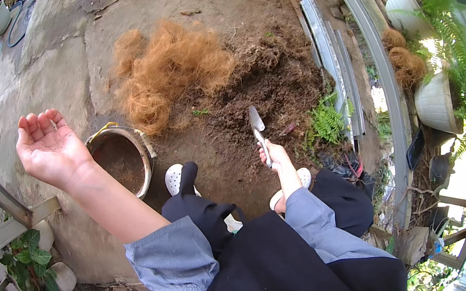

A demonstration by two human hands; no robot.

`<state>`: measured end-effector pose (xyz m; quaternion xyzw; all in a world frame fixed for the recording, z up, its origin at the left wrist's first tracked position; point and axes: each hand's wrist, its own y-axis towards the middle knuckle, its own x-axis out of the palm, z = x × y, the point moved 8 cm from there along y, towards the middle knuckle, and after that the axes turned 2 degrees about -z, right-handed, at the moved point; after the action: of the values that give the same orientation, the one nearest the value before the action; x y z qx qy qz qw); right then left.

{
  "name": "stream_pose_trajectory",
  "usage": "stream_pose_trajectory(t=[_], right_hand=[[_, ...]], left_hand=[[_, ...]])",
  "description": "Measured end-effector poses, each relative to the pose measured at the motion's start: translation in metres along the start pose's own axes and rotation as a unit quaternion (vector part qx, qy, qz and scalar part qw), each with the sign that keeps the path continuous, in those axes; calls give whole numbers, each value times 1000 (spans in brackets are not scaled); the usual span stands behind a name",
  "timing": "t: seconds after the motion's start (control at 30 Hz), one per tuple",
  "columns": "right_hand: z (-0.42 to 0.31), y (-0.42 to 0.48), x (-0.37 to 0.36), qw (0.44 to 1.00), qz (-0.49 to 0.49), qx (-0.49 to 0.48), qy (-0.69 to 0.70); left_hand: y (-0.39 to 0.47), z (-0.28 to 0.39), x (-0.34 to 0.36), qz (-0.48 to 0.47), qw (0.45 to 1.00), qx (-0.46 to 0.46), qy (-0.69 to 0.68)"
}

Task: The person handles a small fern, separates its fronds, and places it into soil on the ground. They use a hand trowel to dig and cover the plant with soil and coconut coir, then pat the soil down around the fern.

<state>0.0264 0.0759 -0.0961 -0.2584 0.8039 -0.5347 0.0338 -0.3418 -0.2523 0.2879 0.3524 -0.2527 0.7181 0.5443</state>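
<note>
My left hand (51, 148) is raised palm up, fingers slightly curled, with only specks of dirt on the palm. Just right of it stands a round bucket (146, 160) with dark soil inside and a yellow-marked rim. In my right hand (272, 155) is the handle of a metal garden trowel (256, 119); its blade points away from me, over the near edge of a heap of dark, fibrous soil (278, 87). A loose pile of orange-brown coir fibre (177, 62) lies on the ground left of the heap, touching it.
Metal channels (328, 51) lie right of the soil, beside a small green fern (328, 120). Farther right, a long metal rail (373, 29) runs past white pots (436, 104) with ferns. Wooden slats (6, 229) and a leafy potted plant (33, 262) stand at left. My white clogs (174, 178) are close to the bucket and soil.
</note>
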Motion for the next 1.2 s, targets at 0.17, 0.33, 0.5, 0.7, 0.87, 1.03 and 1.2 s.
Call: stream_pose_trajectory(t=[0.17,0.33,0.5,0.7,0.87,1.03,1.2], right_hand=[[-7,36,-21,996,-15,55,73],[3,34,-22,995,7,83,63],[-19,-1,-41,969,124,-87,-195],[42,8,-76,935,195,-129,-268],[80,45,-49,969,167,-137,-118],[45,76,-43,968,158,-187,-51],[12,76,-87,903,214,-267,-259]], left_hand=[[0,3,-1,27,1000,-3,7],[1,3,-3,15,1000,-4,-9],[2,5,-7,23,1000,1,-2],[7,8,-9,21,1000,4,-5],[6,6,-6,16,1000,-1,-1],[3,7,-1,12,1000,3,3],[4,3,1,3,1000,2,1]])
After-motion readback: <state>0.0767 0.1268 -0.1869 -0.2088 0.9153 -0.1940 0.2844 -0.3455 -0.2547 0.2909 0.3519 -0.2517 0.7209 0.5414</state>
